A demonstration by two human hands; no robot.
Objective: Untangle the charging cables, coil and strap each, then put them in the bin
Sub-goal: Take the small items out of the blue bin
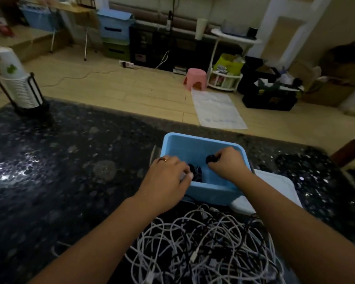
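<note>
A: What sits on the dark speckled tabletop (70, 160)?
B: A heap of tangled white charging cables (203, 249) just before the blue bin (209, 193).
A: The hands?
B: Both over the bin. The right hand (228, 162) pinches a black cable bundle (210, 159); the left hand (168, 177) curls over a dark coil (195, 171) inside.

Counter (70, 160): dark speckled stone, polished, glossy with bright reflections. Bin (203, 191): light blue plastic, smooth, matt-satin walls. Lid (275, 185) beside the bin: pale plastic, smooth. Cable tangle (203, 242): white and dark cords, smooth rubbery sheathing. Cup stack (14, 78): white paper cups, matt, in a black metal-looking rack. Floor (131, 89): light wood planks, low sheen. Stool (195, 78): pink plastic, smooth. Ring (162, 159) on left hand (164, 181): shiny metal.
</note>
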